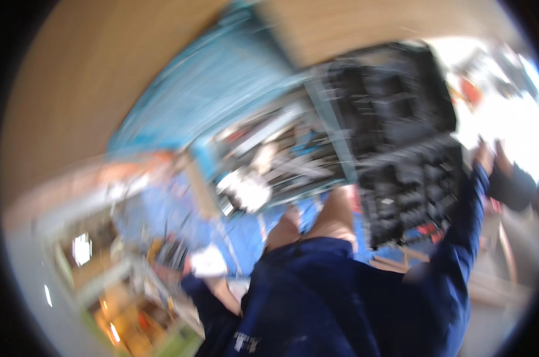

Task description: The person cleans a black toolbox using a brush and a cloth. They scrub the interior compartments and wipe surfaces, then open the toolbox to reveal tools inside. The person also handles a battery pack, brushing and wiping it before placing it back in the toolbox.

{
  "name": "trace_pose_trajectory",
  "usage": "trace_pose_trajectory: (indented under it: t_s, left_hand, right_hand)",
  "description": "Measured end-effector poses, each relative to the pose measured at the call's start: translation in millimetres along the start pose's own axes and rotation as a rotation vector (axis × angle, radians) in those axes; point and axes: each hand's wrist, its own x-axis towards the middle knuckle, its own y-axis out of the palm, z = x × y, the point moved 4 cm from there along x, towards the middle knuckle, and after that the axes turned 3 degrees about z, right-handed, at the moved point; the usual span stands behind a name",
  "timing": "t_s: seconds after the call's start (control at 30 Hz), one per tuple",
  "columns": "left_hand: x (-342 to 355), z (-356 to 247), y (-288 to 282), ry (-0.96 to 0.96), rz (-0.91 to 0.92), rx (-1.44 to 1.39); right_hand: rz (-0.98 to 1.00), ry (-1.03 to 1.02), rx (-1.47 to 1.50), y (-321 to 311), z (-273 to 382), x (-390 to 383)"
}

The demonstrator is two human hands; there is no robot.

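Motion smears the whole head view. My left hand (169,275) is low on the left, next to a dark striped object with some yellow (171,253) and a white patch (207,262); whether it grips either is too blurred to tell. Far out to the right, at the end of my stretched navy sleeve, is my right hand (485,157). It lies against a bright, washed-out area, close to a dark rounded shape (513,187). Its fingers are smeared, and I cannot make out anything held in it.
Ahead stands an open blue toolbox (335,128) with jumbled tools inside. Right of it lies an open black moulded case (400,152). Blue sheeting (233,241) covers the floor around my legs. A shelf with yellow-orange items (132,324) is at lower left.
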Motion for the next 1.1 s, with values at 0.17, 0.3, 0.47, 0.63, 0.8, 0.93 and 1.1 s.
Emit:
trace_pose_trajectory:
  t_s: [0.17, 0.3, 0.47, 0.63, 0.8, 0.93, 1.1]
  left_hand:
    - [35.9, -23.0, -5.0, 0.003, 0.193, -0.022]
    - [36.2, -4.6, -48.4, 0.035, 0.219, -0.198]
    - [56.0, -2.2, -125.8, 0.024, 0.279, -0.102]
    - [48.0, -45.0, -169.9, 0.019, 0.286, -0.112]
    - [56.6, -67.2, -194.9, 0.067, 0.304, -0.271]
    - [61.7, -83.3, -218.5, 0.212, 0.324, -0.148]
    - [60.6, -92.4, -223.7, 0.242, 0.316, -0.111]
  right_hand:
    - [-0.062, -0.362, 0.237, 4.3, 76.9, -170.8]
    - [0.407, -0.852, 0.165, 75.6, 415.0, -494.1]
    - [0.902, -1.456, 0.611, 184.3, 601.7, -759.3]
    - [0.591, -1.532, -0.070, 255.0, 659.9, -805.1]
    - [0.794, -1.620, -0.159, 271.4, 632.3, -894.2]
    - [1.079, -1.326, 0.126, 245.2, 653.8, -919.1]
    - [1.196, -1.413, 0.114, 262.0, 675.5, -931.8]
